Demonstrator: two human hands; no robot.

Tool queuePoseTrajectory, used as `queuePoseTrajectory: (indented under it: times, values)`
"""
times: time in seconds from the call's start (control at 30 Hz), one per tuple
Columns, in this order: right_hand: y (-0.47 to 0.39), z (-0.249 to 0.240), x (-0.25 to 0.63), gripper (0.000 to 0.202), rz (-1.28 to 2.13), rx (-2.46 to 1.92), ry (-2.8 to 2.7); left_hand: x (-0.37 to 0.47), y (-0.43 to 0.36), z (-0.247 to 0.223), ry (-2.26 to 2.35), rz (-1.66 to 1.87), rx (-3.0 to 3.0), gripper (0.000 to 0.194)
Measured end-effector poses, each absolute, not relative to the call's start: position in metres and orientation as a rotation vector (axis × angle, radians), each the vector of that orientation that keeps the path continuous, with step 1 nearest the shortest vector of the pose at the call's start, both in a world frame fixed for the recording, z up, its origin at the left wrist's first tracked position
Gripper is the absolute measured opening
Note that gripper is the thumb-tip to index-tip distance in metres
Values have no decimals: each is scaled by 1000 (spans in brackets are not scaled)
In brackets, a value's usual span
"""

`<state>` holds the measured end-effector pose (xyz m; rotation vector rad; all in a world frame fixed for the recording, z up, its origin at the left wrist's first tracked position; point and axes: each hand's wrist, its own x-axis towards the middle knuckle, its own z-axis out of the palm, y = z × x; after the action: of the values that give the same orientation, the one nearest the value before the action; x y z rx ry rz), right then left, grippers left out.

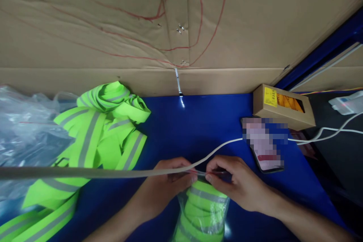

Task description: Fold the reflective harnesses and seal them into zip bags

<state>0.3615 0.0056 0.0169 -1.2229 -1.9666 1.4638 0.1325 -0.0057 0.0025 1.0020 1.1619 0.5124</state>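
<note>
A clear plastic bag (211,227) with folded lime-green reflective strips (202,210) inside lies toward me at the bottom centre. My left hand (170,177) pinches the bag's top edge from the left, thumb against fingers. From the right, my right hand (229,177) pinches the same edge, a short gap from the left. A thin reddish line runs along the edge between them. A white cable (113,172) crosses in front of my left hand and hides part of its fingers.
Loose lime-green reflective strips (93,132) are heaped at left, beside crumpled clear plastic bags (31,121). A phone (259,140) lies at right, near a cardboard box (261,102) with orange contents. A white power strip (347,102) sits far right. A cardboard wall (127,45) backs the blue table (170,128).
</note>
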Motion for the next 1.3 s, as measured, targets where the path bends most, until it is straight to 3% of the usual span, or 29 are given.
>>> queuePoseTrajectory:
  times: [0.27,0.8,1.13,1.3]
  values:
    - [11,17,364,8,1585,-1256,-1843,128,-5,4,1212,521,1131,41]
    - [9,19,359,8,1624,-1244,-1824,136,-18,-8,1163,644,1080,26]
    - [9,14,359,17,1607,-1262,-1812,133,-12,0,1199,628,1225,35]
    - [7,17,358,14,1618,-1254,-1794,136,-15,-3,1196,678,1253,27]
